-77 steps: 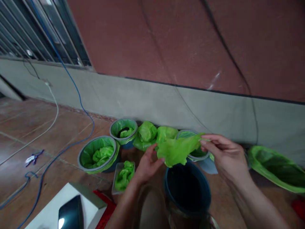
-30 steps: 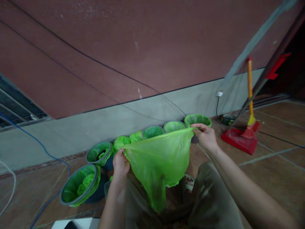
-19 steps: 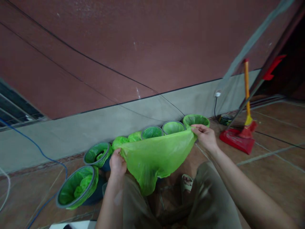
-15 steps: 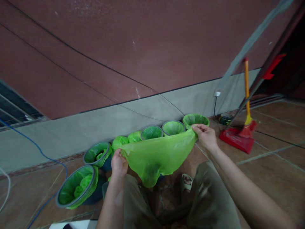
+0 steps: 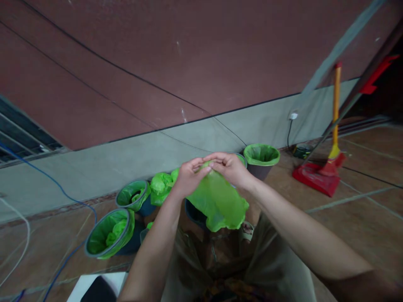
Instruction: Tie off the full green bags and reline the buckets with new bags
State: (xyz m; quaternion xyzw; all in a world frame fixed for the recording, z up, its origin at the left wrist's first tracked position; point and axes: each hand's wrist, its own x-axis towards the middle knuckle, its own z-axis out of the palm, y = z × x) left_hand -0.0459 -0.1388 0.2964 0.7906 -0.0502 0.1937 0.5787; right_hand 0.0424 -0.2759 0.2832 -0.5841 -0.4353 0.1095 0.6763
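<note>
A green plastic bag (image 5: 222, 201) hangs down between my knees, its top edge gathered in both hands. My left hand (image 5: 192, 176) is closed on it, thumb against the fingers. Right beside it, my right hand (image 5: 228, 167) pinches the same edge, so the two hands meet. Below the bag, the dark opening of a bin (image 5: 195, 214) shows in part. Behind my hands stands a bin with a green liner (image 5: 261, 155) by the wall; others there are mostly hidden. Crumpled green bags (image 5: 161, 184) lie left of my hands.
Two lined bins stand at the left, one nearer (image 5: 108, 235) and one farther (image 5: 134, 197). A red dustpan (image 5: 316, 178) and a yellow-handled broom (image 5: 335, 109) are at the right. A blue cable (image 5: 63, 188) crosses the floor. A white board (image 5: 82, 285) with a dark object lies lower left.
My hands came together from wide apart, bunching the bag's stretched edge at the centre. The bag now hangs narrower, and the bin opening beneath it shows more.
</note>
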